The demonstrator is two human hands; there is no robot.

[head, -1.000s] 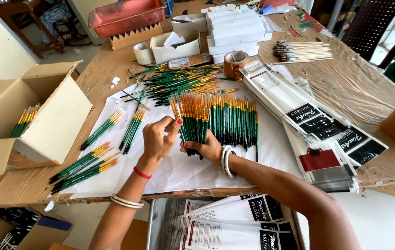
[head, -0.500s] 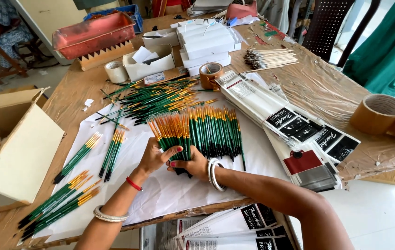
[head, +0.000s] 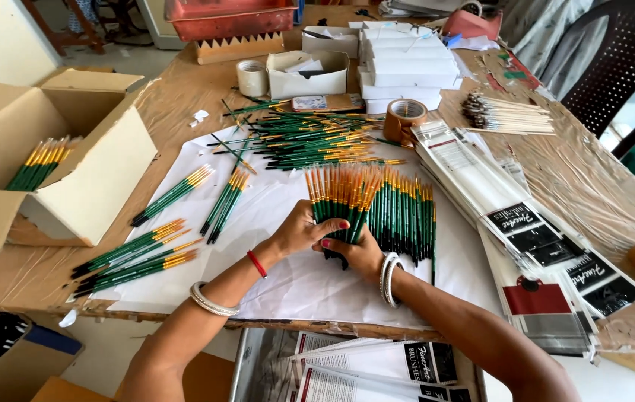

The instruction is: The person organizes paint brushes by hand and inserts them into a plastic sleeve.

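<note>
Both hands on the fanned bunch of brushes, which sits mid-sheet on the white paper, tips pointing away from the person.

Left hand: fingers curled round the handle ends from the left, closed on the bunch. Right hand: cupped under and against the same handle ends from the right, fingers partly bent; how tight it grips, can't tell.

Handling, as I judge it: thin, light, stiff sticks with glossy green handles. They'll slide past each other and splay if pinched loosely. Bristle ends are the delicate part, so hold at the handle ends or mid-handle, squeezing the whole bunch from both sides.

Relative to the paper:
- second row of brushes lying just right of the held bunch, touching it
- loose heap at the far edge
- small sorted groups on the left part
- cardboard box off the left edge, a few brushes inside
- clear sleeves along the right edge
- tape roll beyond the far right corner
</note>
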